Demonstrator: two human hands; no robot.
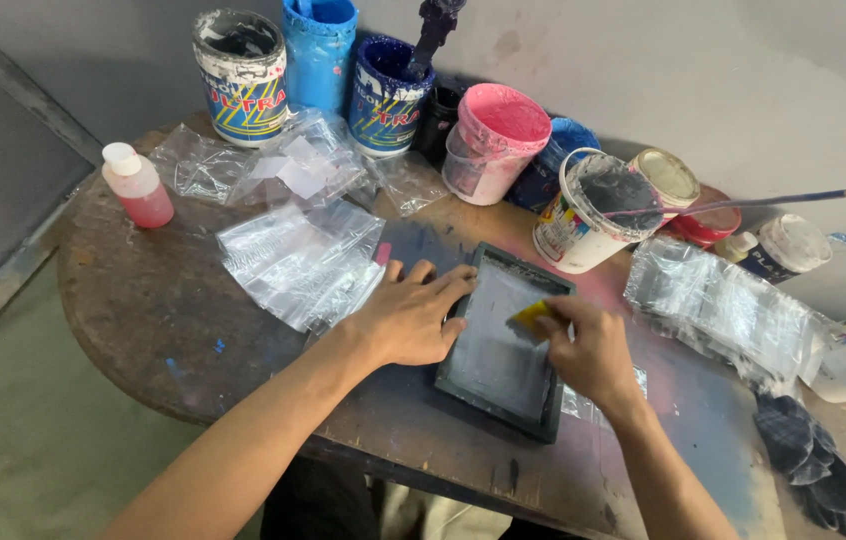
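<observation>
- paint tubs (243, 75) crowd the surface's far edge: white one with a blue and yellow label, two blue ones, a pink one (495, 140), plus a small red bottle (138, 185) at the left edge
- clear plastic bags (298, 262) are piled mid-surface, more by the right edge
- round, dark surface (143, 310) smeared with paint, grey wall behind
- left hand (408, 315) lies flat and open, holding down the dark printing frame (503, 340) near the front edge
- right hand (588, 350) is curled around a yellow squeegee (533, 318) on the frame's mesh
</observation>
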